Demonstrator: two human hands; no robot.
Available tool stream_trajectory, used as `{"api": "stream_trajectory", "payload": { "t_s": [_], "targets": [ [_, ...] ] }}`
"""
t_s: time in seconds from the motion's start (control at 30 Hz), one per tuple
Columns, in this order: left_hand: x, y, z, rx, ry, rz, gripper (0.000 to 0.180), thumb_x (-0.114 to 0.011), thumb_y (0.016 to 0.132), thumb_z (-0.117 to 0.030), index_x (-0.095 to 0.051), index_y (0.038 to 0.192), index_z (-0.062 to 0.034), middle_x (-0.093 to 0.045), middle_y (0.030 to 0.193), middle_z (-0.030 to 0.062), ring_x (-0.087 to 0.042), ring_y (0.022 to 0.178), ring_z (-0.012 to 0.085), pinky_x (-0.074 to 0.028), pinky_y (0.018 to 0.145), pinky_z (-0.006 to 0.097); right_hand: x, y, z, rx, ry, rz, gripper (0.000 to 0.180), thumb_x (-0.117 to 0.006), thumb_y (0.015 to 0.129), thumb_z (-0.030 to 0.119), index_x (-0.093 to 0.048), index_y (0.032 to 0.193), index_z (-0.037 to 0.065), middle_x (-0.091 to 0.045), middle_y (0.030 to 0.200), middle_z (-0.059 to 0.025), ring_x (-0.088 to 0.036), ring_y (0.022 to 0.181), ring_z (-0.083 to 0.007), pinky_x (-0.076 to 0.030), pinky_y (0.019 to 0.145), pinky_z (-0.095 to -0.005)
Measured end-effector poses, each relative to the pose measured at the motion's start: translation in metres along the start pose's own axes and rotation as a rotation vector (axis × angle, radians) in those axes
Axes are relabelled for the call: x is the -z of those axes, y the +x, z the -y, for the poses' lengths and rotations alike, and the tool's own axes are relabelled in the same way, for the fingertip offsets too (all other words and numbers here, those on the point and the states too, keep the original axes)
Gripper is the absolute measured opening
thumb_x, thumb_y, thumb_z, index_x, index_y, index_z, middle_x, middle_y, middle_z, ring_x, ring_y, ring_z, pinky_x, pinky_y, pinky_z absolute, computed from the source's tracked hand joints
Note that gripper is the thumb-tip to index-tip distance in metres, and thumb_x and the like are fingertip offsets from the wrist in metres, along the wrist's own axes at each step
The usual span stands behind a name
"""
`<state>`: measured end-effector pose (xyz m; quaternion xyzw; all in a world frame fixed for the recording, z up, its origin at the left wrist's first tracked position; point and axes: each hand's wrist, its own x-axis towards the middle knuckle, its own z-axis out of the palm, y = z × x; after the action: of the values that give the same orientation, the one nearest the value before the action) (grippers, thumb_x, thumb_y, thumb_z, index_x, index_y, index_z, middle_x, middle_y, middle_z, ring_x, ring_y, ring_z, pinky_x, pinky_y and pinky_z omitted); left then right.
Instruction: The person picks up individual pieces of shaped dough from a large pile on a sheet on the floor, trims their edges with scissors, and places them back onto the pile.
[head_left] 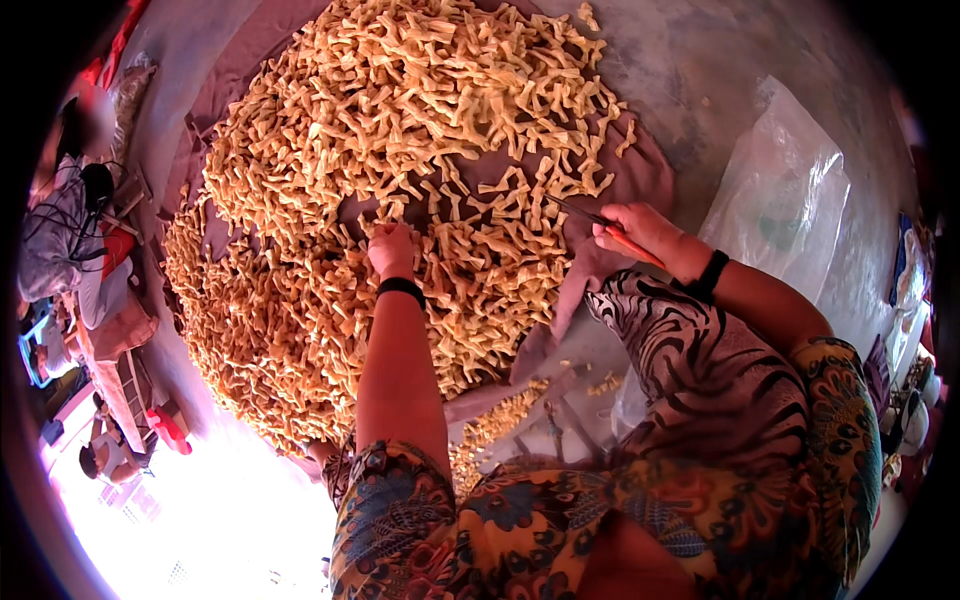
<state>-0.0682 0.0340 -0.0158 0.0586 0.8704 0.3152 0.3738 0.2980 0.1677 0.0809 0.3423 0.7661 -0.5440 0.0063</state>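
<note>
A wide heap of small tan bow-shaped dough pieces [400,120] lies spread over a mauve cloth [640,175] on the floor. My left hand [392,250], with a black band on the wrist, reaches down into the heap, its fingers closed around a few of the pieces. My right hand [640,230], also with a black wristband, rests at the heap's right edge and grips a knife [600,220] with an orange handle, blade pointing left over the pieces. My patterned knee rises just below that hand.
A clear plastic bag [790,190] lies on the grey floor at the right. A smaller strip of pieces [495,425] lies near my lap. Other people [80,230] sit at the far left beside low wooden boards. Bright light floods the lower left.
</note>
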Motion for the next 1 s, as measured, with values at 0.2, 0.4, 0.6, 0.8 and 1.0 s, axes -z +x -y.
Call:
{"api": "stream_trajectory", "payload": {
  "t_s": [0.2,0.4,0.6,0.8,1.0],
  "targets": [
    [-0.008,-0.056,-0.01,0.081,-0.94,0.658,0.002,-0.052,0.086,-0.007,-0.053,0.085,-0.0056,-0.059,0.078,0.008,-0.057,0.067,0.0161,-0.047,0.059,0.024,0.005,0.003,0.011,0.037,-0.037,0.024,0.02,-0.064,0.074,0.021,-0.058,0.082,0.004,-0.061,0.071,-0.0113,-0.06,0.064,-0.0255,-0.046,0.06,-0.0325],
    [-0.02,-0.101,-0.017,0.269,-1.163,0.821,0.009,-0.046,0.087,-0.002,-0.054,0.091,-0.0046,-0.055,0.084,0.0088,-0.05,0.071,0.0149,-0.042,0.064,0.024,0.001,0.012,0.029,0.118,-0.018,0.071,0.021,-0.062,0.075,0.026,-0.059,0.085,0.007,-0.059,0.07,-0.0126,-0.059,0.065,-0.0286,-0.045,0.06,-0.0355],
    [-0.033,-0.114,-0.017,0.317,-1.221,0.949,0.006,-0.049,0.087,-0.004,-0.052,0.091,-0.0062,-0.054,0.081,0.0065,-0.046,0.065,0.0124,-0.038,0.056,0.023,0.0,0.013,0.031,0.077,-0.167,0.171,0.025,-0.06,0.076,0.029,-0.058,0.088,0.007,-0.058,0.069,-0.0146,-0.057,0.066,-0.0323,-0.043,0.06,-0.0392],
    [-0.046,-0.126,-0.027,0.352,-1.211,0.846,0.007,-0.049,0.086,-0.004,-0.052,0.092,-0.006,-0.053,0.082,0.0069,-0.048,0.066,0.0133,-0.04,0.058,0.023,0.001,0.01,0.033,0.09,-0.145,0.177,0.025,-0.061,0.076,0.028,-0.058,0.088,0.006,-0.058,0.069,-0.0153,-0.057,0.066,-0.0323,-0.043,0.06,-0.0393],
    [-0.054,-0.137,-0.037,0.228,-1.149,0.857,0.006,-0.051,0.086,-0.003,-0.054,0.089,-0.0055,-0.056,0.08,0.0077,-0.051,0.066,0.0145,-0.042,0.059,0.025,0.0,0.012,0.029,0.114,-0.048,0.217,0.025,-0.064,0.073,0.023,-0.059,0.088,0.004,-0.061,0.074,-0.0142,-0.06,0.07,-0.0291,-0.045,0.062,-0.0357]
  ]
}}
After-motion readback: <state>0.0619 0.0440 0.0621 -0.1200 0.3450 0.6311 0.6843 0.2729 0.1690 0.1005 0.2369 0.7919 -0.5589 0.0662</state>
